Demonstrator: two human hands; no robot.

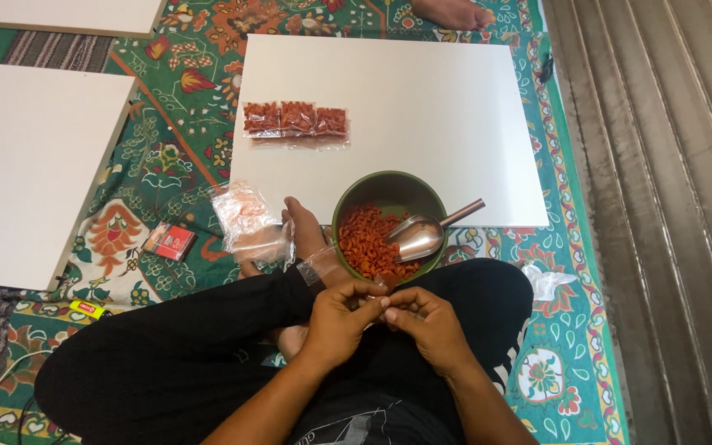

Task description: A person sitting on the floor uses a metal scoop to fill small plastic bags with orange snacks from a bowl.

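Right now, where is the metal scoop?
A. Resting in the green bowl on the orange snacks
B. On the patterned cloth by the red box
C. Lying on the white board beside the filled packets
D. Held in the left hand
A: the metal scoop rests in the green bowl on the orange snacks, its handle jutting over the rim.

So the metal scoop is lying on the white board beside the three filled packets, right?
Not quite. The head view shows the metal scoop resting in the green bowl of orange-red snacks, not on the white board. The three filled packets do lie on that board.
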